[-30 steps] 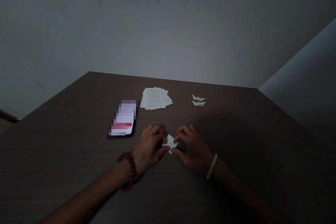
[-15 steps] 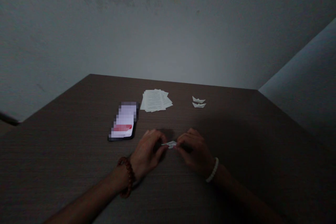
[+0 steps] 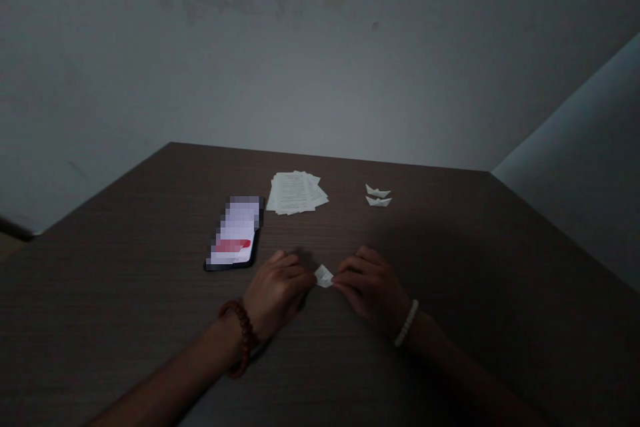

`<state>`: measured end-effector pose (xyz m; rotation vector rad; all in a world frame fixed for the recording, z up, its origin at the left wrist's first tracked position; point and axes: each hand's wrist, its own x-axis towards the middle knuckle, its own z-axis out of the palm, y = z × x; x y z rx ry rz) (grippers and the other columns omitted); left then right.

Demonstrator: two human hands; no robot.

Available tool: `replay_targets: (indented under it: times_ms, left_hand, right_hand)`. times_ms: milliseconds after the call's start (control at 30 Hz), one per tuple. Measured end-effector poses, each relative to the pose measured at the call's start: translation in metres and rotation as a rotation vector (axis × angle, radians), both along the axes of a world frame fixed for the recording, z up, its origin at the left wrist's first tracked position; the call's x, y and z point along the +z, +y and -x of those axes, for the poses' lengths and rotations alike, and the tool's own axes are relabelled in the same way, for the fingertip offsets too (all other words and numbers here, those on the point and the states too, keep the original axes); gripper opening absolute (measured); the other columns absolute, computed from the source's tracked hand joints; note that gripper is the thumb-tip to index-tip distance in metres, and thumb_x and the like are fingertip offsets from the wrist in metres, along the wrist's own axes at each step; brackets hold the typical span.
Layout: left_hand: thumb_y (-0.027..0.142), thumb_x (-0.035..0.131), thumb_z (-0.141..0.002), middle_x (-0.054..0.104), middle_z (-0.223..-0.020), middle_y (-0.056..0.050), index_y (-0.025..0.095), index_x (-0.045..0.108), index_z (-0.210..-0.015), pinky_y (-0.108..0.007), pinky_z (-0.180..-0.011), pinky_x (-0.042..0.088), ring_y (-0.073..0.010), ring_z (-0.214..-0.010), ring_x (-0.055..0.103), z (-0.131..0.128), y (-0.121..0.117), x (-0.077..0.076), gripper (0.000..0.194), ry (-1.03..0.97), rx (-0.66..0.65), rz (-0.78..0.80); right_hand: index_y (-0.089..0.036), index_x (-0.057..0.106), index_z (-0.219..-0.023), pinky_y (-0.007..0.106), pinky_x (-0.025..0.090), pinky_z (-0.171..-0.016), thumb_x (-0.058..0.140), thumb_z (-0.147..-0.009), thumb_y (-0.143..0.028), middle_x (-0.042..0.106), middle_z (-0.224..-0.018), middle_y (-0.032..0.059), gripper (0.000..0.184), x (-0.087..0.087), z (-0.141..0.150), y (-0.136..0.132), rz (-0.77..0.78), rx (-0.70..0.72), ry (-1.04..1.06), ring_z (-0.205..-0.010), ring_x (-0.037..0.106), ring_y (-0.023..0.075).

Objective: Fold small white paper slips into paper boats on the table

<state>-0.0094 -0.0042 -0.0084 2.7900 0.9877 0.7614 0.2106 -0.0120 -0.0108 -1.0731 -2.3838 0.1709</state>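
Note:
A small folded piece of white paper [image 3: 324,275] is between my two hands, just over the tabletop, its face now diamond-shaped. My left hand [image 3: 278,287], with a brown beaded bracelet at the wrist, pinches its left corner. Thumb and fingers of my right hand [image 3: 371,290] close on the right corner; a pale beaded bracelet circles that wrist. Beyond my right hand lie two small folded paper boats, a rear one [image 3: 377,191] and a front one [image 3: 379,201], close together.
A fanned stack of printed paper sheets [image 3: 295,192] lies past my left hand. Nearer on the left is a phone [image 3: 233,230] with a lit, blurred screen. All rest on a dark wooden table [image 3: 150,213] against a stained pale wall [image 3: 320,80].
The folded paper has gone from a narrow, flattened shape to a diamond facing me. My left fingers have rolled over and now pinch closer together. The boats, stack and phone stay put.

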Motion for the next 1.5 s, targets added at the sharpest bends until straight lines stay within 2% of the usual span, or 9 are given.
replay_targets:
  times_ms: [233, 433, 633, 900, 1133, 1500]
  left_hand:
    - [0.021, 0.047, -0.091, 0.066, -0.072, -0.002, 0.019, 0.068, -0.083, -0.034, -0.070, 0.035, -0.0180, -0.073, 0.054, 0.000, -0.002, 0.009, 0.022, 0.026, -0.013, 0.087]
    - [0.023, 0.053, -0.087, 0.066, -0.087, -0.005, 0.018, 0.069, -0.083, -0.037, -0.076, 0.040, -0.0221, -0.086, 0.051, -0.001, -0.001, 0.005, 0.017, 0.004, 0.031, 0.102]
    - [0.021, 0.052, -0.087, 0.064, -0.088, -0.005, 0.019, 0.069, -0.079, -0.037, -0.077, 0.043, -0.0219, -0.087, 0.050, 0.000, 0.001, 0.004, 0.019, -0.030, 0.053, 0.186]
    - [0.021, 0.060, -0.082, 0.060, -0.086, -0.005, 0.017, 0.063, -0.070, -0.035, -0.075, 0.044, -0.0212, -0.085, 0.049, -0.002, 0.001, 0.006, 0.013, -0.088, 0.109, 0.305]
    - [0.024, 0.055, -0.086, 0.057, -0.087, -0.005, 0.017, 0.064, -0.074, -0.037, -0.077, 0.041, -0.0218, -0.088, 0.047, -0.003, -0.001, 0.008, 0.016, -0.050, 0.154, 0.323]
    - [0.026, 0.060, -0.081, 0.056, -0.087, -0.005, 0.018, 0.062, -0.066, -0.038, -0.076, 0.039, -0.0225, -0.088, 0.046, -0.008, -0.001, 0.010, 0.017, -0.044, 0.238, 0.339]
  right_hand:
    - [-0.020, 0.066, -0.082, 0.033, 0.042, -0.077, 0.062, -0.084, -0.018, 0.060, -0.088, 0.0040, 0.005, 0.001, -0.002, -0.002, 0.068, -0.015, 0.021, -0.086, 0.049, 0.0183]
    - [-0.020, 0.066, -0.085, 0.032, 0.043, -0.079, 0.063, -0.083, -0.018, 0.058, -0.095, 0.0042, 0.004, -0.002, -0.003, -0.001, 0.105, -0.027, 0.059, -0.091, 0.049, 0.0183]
    - [-0.019, 0.065, -0.083, 0.032, 0.043, -0.080, 0.063, -0.083, -0.018, 0.058, -0.095, 0.0045, 0.003, -0.003, -0.002, -0.001, 0.121, -0.043, 0.105, -0.091, 0.050, 0.0186]
    - [-0.018, 0.064, -0.080, 0.034, 0.043, -0.082, 0.061, -0.084, -0.018, 0.058, -0.096, 0.0045, 0.006, -0.001, 0.000, -0.002, 0.160, -0.059, 0.118, -0.092, 0.050, 0.0188]
    - [-0.019, 0.062, -0.074, 0.033, 0.042, -0.080, 0.062, -0.082, -0.018, 0.058, -0.092, 0.0037, 0.008, -0.004, 0.005, -0.002, 0.143, -0.122, 0.146, -0.089, 0.050, 0.0182]
    - [-0.019, 0.061, -0.069, 0.032, 0.043, -0.077, 0.067, -0.076, -0.019, 0.059, -0.088, 0.0032, 0.010, -0.008, 0.008, -0.001, 0.141, -0.187, 0.173, -0.086, 0.051, 0.0184]
